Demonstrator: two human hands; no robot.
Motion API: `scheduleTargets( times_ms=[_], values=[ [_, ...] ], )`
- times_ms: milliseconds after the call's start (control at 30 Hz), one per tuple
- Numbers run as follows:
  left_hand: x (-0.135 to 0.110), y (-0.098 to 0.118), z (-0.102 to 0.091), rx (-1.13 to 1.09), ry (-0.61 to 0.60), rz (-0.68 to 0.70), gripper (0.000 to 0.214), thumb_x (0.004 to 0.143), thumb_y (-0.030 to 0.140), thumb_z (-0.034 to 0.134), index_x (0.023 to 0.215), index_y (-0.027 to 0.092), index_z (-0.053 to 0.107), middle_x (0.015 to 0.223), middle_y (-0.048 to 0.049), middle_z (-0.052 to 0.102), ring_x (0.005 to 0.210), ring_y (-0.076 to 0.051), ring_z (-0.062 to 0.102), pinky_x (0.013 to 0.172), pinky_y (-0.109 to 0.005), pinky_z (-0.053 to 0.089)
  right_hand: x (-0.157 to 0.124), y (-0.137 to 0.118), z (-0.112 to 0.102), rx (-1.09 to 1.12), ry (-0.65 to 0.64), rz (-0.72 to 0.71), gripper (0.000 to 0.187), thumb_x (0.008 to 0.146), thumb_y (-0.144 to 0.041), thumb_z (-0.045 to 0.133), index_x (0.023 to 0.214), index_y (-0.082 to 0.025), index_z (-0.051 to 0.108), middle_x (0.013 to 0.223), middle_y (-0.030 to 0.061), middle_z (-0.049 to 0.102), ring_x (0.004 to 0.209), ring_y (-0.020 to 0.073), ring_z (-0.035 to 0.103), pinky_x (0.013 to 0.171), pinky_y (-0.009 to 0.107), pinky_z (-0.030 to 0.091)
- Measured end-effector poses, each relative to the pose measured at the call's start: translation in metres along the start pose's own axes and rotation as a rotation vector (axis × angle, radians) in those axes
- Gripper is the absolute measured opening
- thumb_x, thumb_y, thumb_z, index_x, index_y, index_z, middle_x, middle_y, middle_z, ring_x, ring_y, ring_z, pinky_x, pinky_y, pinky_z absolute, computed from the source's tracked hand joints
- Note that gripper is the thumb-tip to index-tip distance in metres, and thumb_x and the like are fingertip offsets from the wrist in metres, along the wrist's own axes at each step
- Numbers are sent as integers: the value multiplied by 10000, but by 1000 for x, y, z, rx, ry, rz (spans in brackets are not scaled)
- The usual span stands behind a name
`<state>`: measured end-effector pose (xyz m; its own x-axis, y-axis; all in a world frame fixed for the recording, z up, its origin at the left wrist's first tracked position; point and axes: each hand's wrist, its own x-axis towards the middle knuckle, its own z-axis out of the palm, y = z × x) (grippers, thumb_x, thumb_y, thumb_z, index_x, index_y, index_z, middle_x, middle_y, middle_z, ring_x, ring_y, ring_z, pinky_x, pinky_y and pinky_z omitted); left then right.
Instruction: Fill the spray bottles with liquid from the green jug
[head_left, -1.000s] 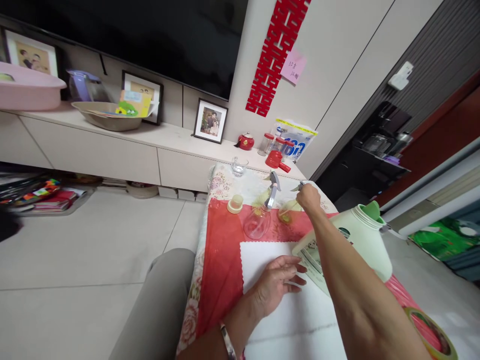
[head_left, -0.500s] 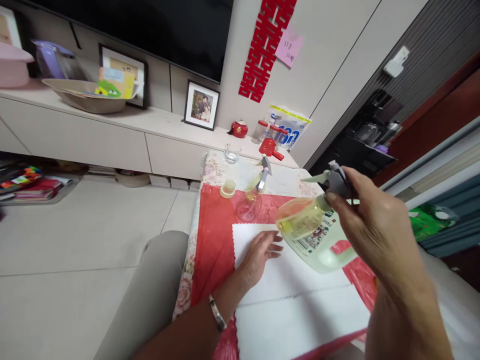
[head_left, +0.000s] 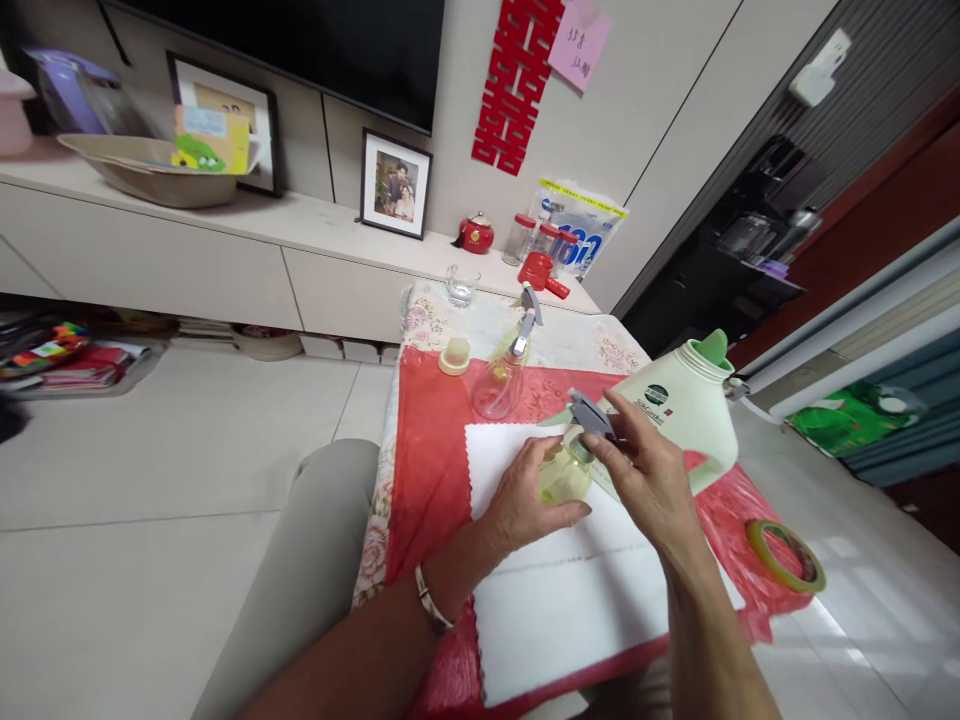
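Note:
A small yellow-tinted spray bottle with a grey trigger head stands on a white cloth. My left hand wraps round the bottle's body from the left. My right hand grips the grey spray head from the right. A second clear spray bottle stands farther back on the red cloth, untouched. A large pale green jug with a green cap sits just behind my right hand.
A yellow cap and a small glass sit at the table's far end. A roll of tape lies at the right. A low cabinet with framed photos, jars and a red pot runs behind. Tiled floor at left.
My right hand carried the yellow spray bottle from the far end of the table down onto the white cloth. My left hand left the cloth and closed round the bottle.

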<state>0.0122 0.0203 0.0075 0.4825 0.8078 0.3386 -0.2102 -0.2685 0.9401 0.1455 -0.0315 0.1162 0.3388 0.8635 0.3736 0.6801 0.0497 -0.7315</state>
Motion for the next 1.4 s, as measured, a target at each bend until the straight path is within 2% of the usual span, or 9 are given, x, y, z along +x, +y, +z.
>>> scheduleTargets(
  times_ms=[133,267,433,633,867,1000,1133,1267,1400],
  values=[
    [2,-1,1,56,105,-10,802,612,207,859,1316,225,477,1258,-102,580,1186,-296,583,1059,-499,471,-10,14,21,223,59,60,854,781,-533,765,1504,-226,432,1231,107,596,1064,221,630,892,396,569],
    [2,-7,4,127,158,61,792,595,199,861,1291,233,484,1223,-91,588,1183,-298,586,1056,-506,480,-20,20,40,334,117,133,1008,682,-439,866,1542,-239,380,1285,109,564,1076,216,616,903,383,566],
    [1,-6,5,132,115,85,821,577,188,862,1302,227,479,1223,-98,593,1202,-313,580,1066,-512,472,-21,18,49,448,234,189,1060,655,-390,892,1555,-233,355,1266,94,555,1075,198,610,962,369,533],
    [0,5,2,-41,59,33,812,606,165,822,1337,241,478,1308,-90,583,1236,-295,576,1086,-478,458,-18,16,47,619,167,199,1166,650,-354,895,1598,-240,225,1073,55,639,989,190,643,906,365,542],
    [0,1,3,5,119,-15,767,592,187,838,1275,225,491,1215,-88,598,1149,-284,603,1035,-479,488,-21,16,48,711,94,202,1110,712,-397,853,1602,-250,207,1024,52,635,956,190,641,818,341,557],
    [1,-3,5,91,147,76,795,579,174,838,1291,222,486,1242,-102,584,1190,-302,578,1064,-494,465,-20,16,53,692,132,199,1195,634,-316,902,1601,-255,203,1127,69,627,1030,193,629,907,352,535],
    [1,0,4,31,108,83,805,591,181,833,1318,219,488,1272,-107,589,1219,-306,574,1090,-499,450,-18,16,52,688,142,198,1238,636,-302,901,1613,-263,141,1050,39,636,1018,195,634,936,376,523],
    [0,6,1,-84,74,-1,791,607,182,828,1326,229,502,1284,-98,609,1208,-302,590,1063,-484,478,-19,13,46,716,51,199,1130,733,-394,839,1614,-261,144,986,40,628,942,202,645,845,379,555],
    [1,7,2,-90,56,-64,727,635,161,812,1305,243,543,1194,-69,644,1117,-279,628,988,-451,528,-20,13,45,734,-21,199,978,783,-429,795,1585,-240,267,1112,88,613,1013,216,635,856,373,561]
  ],
)
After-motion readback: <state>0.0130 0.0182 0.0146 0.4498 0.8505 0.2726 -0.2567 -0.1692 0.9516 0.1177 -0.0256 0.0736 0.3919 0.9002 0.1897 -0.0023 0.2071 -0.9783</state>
